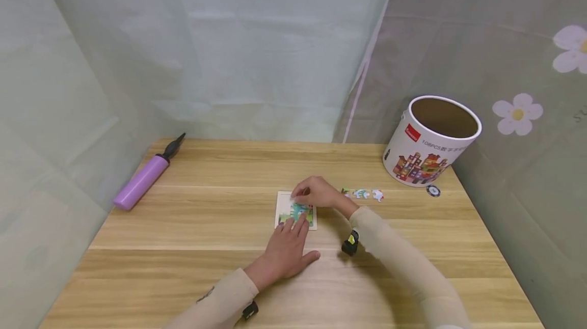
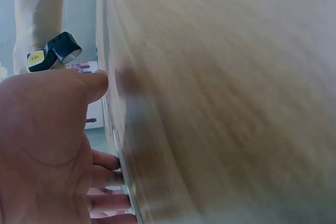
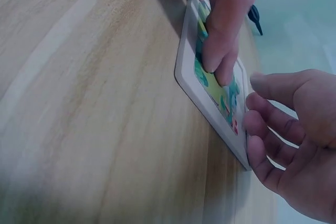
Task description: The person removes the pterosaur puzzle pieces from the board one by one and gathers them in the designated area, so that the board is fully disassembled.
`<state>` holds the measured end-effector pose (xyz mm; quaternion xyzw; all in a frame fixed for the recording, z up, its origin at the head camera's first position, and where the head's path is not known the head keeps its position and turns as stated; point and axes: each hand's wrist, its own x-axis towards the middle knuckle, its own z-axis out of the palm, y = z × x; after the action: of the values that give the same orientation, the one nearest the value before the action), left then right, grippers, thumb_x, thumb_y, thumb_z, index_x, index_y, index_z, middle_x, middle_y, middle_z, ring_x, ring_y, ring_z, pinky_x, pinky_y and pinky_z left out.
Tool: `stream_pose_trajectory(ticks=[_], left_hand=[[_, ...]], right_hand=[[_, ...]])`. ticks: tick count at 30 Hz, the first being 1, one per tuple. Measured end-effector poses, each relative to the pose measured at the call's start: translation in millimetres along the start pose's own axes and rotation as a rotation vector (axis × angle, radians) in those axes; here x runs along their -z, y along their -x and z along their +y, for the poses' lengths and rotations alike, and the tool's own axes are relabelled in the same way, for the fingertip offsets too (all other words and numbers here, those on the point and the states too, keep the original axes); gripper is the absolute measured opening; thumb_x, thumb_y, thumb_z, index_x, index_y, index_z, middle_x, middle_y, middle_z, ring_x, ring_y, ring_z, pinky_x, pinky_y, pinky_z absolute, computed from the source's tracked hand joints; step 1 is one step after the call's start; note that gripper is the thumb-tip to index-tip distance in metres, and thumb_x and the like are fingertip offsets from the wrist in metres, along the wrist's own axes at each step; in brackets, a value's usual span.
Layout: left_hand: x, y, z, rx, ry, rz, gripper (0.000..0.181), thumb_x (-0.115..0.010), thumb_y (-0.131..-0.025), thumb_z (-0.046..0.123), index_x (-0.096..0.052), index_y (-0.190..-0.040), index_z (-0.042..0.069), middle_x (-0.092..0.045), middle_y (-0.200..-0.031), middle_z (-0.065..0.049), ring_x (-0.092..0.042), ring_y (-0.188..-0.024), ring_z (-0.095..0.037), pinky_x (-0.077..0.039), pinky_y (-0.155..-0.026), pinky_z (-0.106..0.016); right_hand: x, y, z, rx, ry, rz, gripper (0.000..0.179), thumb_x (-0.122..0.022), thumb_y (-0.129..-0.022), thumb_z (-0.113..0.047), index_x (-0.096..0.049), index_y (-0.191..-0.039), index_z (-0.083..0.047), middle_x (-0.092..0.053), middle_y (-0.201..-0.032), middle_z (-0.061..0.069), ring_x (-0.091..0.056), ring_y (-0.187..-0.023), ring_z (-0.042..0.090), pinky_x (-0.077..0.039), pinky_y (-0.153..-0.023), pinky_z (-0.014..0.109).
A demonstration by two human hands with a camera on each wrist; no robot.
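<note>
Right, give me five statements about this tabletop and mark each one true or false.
1. The left hand and the right hand are both at the puzzle board. True.
2. The purple pump lies left of the board, and the bucket stands to its right. True.
3. A lid covers the bucket. False: its top is open.
4. A round chip lies on the table near the bucket's base. True.
5. The pump's black tip points toward the person. False: the black tip points away, toward the far edge.

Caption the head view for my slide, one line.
Left hand on a puzzle board, right hand at its far edge, loose pieces nearby.
</note>
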<state>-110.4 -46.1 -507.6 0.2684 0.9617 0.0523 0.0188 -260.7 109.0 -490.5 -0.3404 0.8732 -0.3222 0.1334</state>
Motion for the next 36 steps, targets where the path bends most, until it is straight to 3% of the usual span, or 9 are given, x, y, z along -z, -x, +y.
stream_pose_trajectory(ticks=[6, 12, 19, 26, 33, 36], left_hand=[[5.3, 0.7, -0.2, -0.005, 0.018, -0.019, 0.081, -0.050, -0.099, 0.062, -0.044, -0.149, -0.001, -0.041, -0.159, -0.017, -0.045, -0.138, -0.037, -0.041, -0.108, -0.052], [0.8, -0.4, -0.7, -0.004, -0.005, -0.019, 0.082, -0.048, -0.099, 0.065, -0.043, -0.150, 0.000, -0.040, -0.160, -0.015, -0.045, -0.138, -0.036, -0.040, -0.109, -0.052], [2.8, -0.1, -1.3, 0.007, 0.014, -0.041, 0.083, -0.050, -0.099, 0.063, -0.041, -0.152, 0.000, -0.041, -0.160, -0.015, -0.043, -0.140, -0.036, -0.039, -0.112, -0.052], [10.5, 0.8, -1.5, 0.023, 0.083, -0.085, 0.079, -0.052, -0.100, 0.059, -0.041, -0.152, 0.001, -0.040, -0.161, -0.014, -0.040, -0.143, -0.036, -0.036, -0.114, -0.052], [11.4, -0.2, -2.0, 0.022, 0.074, -0.098, 0.080, -0.052, -0.099, 0.061, -0.040, -0.152, 0.001, -0.039, -0.161, -0.013, -0.040, -0.142, -0.035, -0.036, -0.113, -0.053], [11.1, -0.3, -2.4, 0.017, 0.064, -0.090, 0.080, -0.053, -0.099, 0.061, -0.041, -0.151, 0.002, -0.039, -0.161, -0.013, -0.041, -0.142, -0.035, -0.038, -0.112, -0.053]], right_hand=[[-4.0, -2.5, -0.5, -0.013, 0.090, -0.002, 0.008, -0.074, -0.095, -0.018, -0.081, -0.098, -0.017, -0.076, -0.095, -0.006, -0.065, -0.086, 0.005, -0.054, -0.081, 0.027], [-3.8, 2.1, -2.9, -0.059, 0.138, 0.019, 0.006, -0.076, -0.094, -0.019, -0.081, -0.093, -0.017, -0.074, -0.093, -0.006, -0.063, -0.087, 0.007, -0.053, -0.083, 0.029], [-6.4, 4.7, -4.2, -0.008, 0.109, 0.012, 0.006, -0.078, -0.092, -0.019, -0.080, -0.091, -0.014, -0.072, -0.086, -0.007, -0.062, -0.080, 0.006, -0.053, -0.077, 0.027], [-8.9, 5.1, -1.1, -0.051, 0.036, 0.000, 0.005, -0.079, -0.090, -0.019, -0.075, -0.089, -0.018, -0.068, -0.081, -0.010, -0.061, -0.075, 0.005, -0.051, -0.072, 0.024], [-8.0, 5.0, -1.4, -0.077, -0.053, 0.008, 0.005, -0.077, -0.092, -0.016, -0.072, -0.092, -0.016, -0.069, -0.085, -0.007, -0.062, -0.078, 0.007, -0.052, -0.075, 0.024], [-5.1, 6.7, -1.1, -0.083, -0.127, 0.020, 0.004, -0.074, -0.095, -0.014, -0.070, -0.097, -0.013, -0.069, -0.087, -0.004, -0.062, -0.075, 0.009, -0.053, -0.070, 0.025]])
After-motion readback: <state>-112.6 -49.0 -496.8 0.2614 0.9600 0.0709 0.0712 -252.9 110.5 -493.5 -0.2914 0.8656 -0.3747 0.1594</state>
